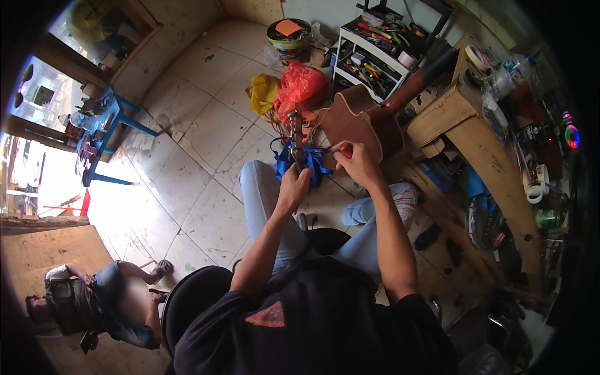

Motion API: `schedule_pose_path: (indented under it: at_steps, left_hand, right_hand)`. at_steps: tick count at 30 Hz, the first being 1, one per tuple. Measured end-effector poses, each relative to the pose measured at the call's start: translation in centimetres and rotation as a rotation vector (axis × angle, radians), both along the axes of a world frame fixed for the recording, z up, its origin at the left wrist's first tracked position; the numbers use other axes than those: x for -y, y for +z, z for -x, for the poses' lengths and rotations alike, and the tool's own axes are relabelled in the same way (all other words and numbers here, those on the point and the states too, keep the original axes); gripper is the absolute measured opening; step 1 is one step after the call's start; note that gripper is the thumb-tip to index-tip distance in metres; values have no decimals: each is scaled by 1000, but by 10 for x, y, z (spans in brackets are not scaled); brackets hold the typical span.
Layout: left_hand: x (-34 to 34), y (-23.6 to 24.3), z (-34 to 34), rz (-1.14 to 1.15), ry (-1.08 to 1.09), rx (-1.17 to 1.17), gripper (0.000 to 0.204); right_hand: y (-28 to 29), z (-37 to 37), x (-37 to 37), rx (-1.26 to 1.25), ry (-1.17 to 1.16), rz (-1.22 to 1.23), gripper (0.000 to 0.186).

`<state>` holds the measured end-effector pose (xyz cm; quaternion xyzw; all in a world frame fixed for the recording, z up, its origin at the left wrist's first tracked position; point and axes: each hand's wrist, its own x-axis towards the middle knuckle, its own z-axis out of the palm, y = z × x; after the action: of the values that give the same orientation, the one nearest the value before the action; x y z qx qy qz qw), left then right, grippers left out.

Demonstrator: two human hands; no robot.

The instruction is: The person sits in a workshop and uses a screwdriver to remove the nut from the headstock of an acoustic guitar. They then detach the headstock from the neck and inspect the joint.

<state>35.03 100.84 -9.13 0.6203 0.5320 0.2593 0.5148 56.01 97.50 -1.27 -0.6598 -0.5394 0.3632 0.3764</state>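
Note:
My left hand (pixel 295 185) is wrapped round the lower end of a guitar neck (pixel 298 153), whose headstock with metal tuning machines points away from me. To its right, my right hand (pixel 358 164) is closed on a small red-handled screwdriver (pixel 345 149). Its thin shaft seems to reach left toward the headstock; the tip is too small to make out. Blue cloth or bag material (pixel 319 170) lies on the floor behind the neck. Just beyond my right hand, a brown acoustic guitar (pixel 350 119) leans with its neck toward the workbench.
A wooden workbench (pixel 494 162) crowded with bottles and tape runs along the right. Ahead stand a tool rack (pixel 375 47), a bucket (pixel 289 37) and red (pixel 301 82) and yellow bags (pixel 263 94). A blue stool (pixel 115 115) is far left; another person (pixel 103 300) sits lower left.

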Motion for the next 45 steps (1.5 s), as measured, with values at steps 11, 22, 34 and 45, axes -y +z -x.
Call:
schedule_pose_path:
  at_steps: [11, 22, 34, 45]
  left_hand:
    - [3, 29, 6, -97, 36, 85, 25]
    - [8, 36, 2, -144, 71, 52, 25]
    - [6, 37, -5, 2, 103, 57, 32]
    - [0, 30, -15, 520, 92, 574, 36]
  right_hand:
    - [-11, 9, -13, -531, -66, 214, 13]
    - [4, 13, -14, -616, -222, 52, 12]
    - [3, 16, 1, -809, -212, -111, 15]
    - [-11, 9, 13, -645, -95, 11, 6]
